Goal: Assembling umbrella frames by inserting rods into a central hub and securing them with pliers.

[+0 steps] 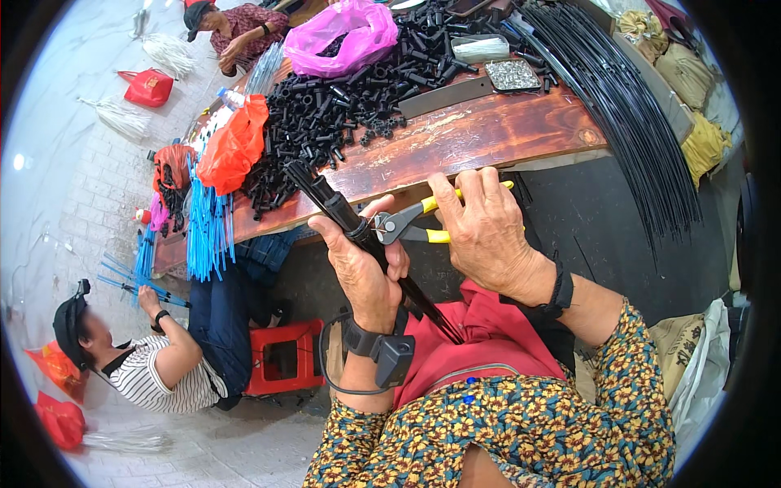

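A bundle of thin black rods with a thick black sleeve, much like a folded umbrella frame, slants up from my lap. My left hand is closed around it just below the sleeve, thumb up along one side. In my right hand are pliers with yellow handles, the fingers bent over the upper handle. The jaws of the pliers meet the bundle beside my left fingers. What exactly the jaws bite on is too small to tell.
A wooden table ahead bears a heap of black plastic parts, a tray of small metal pieces, a metal bar and long black rods. Two other people sit left and far left; a red stool stands near one.
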`<state>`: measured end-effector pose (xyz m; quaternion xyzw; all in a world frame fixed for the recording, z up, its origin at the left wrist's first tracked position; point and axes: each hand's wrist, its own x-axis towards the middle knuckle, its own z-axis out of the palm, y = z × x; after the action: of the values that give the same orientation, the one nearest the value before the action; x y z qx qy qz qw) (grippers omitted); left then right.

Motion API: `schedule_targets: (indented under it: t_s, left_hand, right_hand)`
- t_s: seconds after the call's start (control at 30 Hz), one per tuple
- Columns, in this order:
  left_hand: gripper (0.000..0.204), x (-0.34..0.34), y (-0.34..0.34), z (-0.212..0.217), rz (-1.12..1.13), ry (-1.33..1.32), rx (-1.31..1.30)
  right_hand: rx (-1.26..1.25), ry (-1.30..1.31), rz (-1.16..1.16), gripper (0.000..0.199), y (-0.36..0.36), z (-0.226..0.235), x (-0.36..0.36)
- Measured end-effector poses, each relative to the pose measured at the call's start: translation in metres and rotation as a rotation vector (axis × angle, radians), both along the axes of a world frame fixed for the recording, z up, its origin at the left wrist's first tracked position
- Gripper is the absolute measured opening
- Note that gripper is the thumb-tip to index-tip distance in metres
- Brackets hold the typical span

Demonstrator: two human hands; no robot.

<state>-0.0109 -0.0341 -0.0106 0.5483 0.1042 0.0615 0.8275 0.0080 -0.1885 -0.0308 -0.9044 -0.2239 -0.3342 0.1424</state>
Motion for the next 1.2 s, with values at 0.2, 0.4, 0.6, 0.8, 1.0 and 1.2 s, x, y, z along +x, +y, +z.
schedule_targets:
  t_s: [0.2, 0.4, 0.6, 0.8, 1.0, 1.2]
  left_hand:
    - [0.092, -0.002, -0.001, 0.001, 0.011, -0.001, 0.024]
    - [0.092, -0.001, 0.004, -0.002, -0.044, 0.003, -0.006]
    - [0.095, -0.003, 0.008, -0.002, -0.153, 0.006, -0.043]
    - [0.096, -0.001, 0.003, 0.0, -0.177, -0.013, 0.008]
    - [0.098, 0.004, -0.003, -0.001, -0.165, -0.013, 0.009]
    - [0.097, 0.012, -0.001, -0.003, -0.125, -0.005, -0.01]
  right_hand:
    - [-0.153, -0.032, 0.101, 0.017, -0.016, 0.026, 0.01]
    - [-0.159, 0.018, 0.22, 0.013, -0.02, 0.013, 0.019]
    - [-0.089, 0.187, 0.202, 0.018, -0.023, 0.012, 0.01]
    - [-0.319, 0.191, 0.208, 0.017, -0.035, 0.058, 0.016]
    - [-0.508, 0.056, 0.263, 0.015, -0.033, 0.086, 0.017]
    - [-0.569, 0.027, 0.196, 0.016, -0.015, 0.086, 0.009]
